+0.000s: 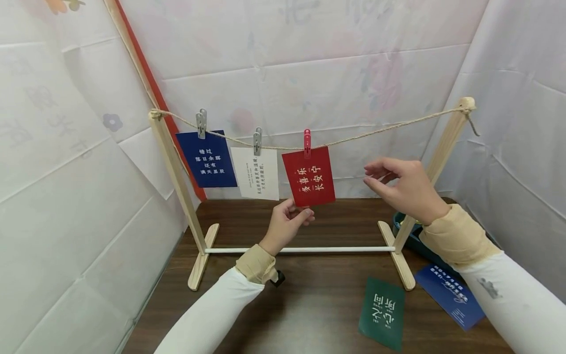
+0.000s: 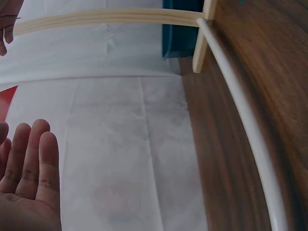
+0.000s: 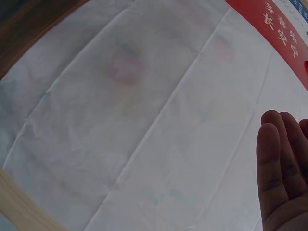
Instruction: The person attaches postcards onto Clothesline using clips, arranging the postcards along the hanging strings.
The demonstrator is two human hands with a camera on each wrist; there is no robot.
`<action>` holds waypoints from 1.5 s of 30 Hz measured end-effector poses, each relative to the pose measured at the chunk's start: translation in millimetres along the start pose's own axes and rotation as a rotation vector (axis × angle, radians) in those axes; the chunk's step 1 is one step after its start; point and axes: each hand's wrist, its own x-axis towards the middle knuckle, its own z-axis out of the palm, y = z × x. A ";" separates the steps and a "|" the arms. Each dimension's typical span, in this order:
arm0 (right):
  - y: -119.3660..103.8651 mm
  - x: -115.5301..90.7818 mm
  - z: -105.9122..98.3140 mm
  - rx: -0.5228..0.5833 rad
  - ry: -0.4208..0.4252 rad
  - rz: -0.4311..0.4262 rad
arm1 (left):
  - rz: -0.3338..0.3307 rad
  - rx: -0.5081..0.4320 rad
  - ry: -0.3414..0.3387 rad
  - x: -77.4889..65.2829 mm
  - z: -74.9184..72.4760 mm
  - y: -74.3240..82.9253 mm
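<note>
A red card (image 1: 309,177) with white characters hangs from a rope (image 1: 376,132) by a red clothespin (image 1: 307,143). Just under its lower edge is my left hand (image 1: 285,223), fingers loosely bent; in the left wrist view these fingers (image 2: 48,159) look fairly straight, with a corner of the red card past them. My right hand (image 1: 404,187) hovers right of the card, holding nothing, its fingers (image 3: 268,159) extended in the right wrist view. Left of the red card hang a white card (image 1: 255,172) and a dark blue card (image 1: 208,160), each under a grey clothespin (image 1: 257,141).
Two wooden posts (image 1: 177,177) with feet carry the rope, joined low down by a white rod (image 1: 309,250). A green card (image 1: 382,314) and a blue card (image 1: 451,295) lie on the brown table (image 1: 212,314). Behind the right post stands a teal container (image 1: 424,246).
</note>
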 end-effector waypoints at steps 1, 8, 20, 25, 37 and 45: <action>1.5 -1.2 0.1 0.002 -0.001 0.002 | -0.006 0.006 -0.009 -1.1 0.8 1.7; 10.0 -10.6 0.6 -0.012 -0.014 0.048 | -0.005 0.051 -0.049 -8.2 8.2 -2.6; 26.3 -31.0 5.4 -0.018 -0.050 0.089 | 0.037 0.247 -0.126 -16.7 27.7 -42.3; 32.9 -41.3 5.8 -0.024 -0.065 0.125 | 0.023 0.354 -0.226 -21.4 37.6 -44.4; 46.5 -60.2 1.4 -0.010 -0.115 0.164 | -0.027 0.631 -0.503 -36.5 67.2 -46.5; 50.5 -70.8 -3.0 -0.038 -0.143 0.240 | 0.086 0.876 -0.617 -47.6 82.2 -53.0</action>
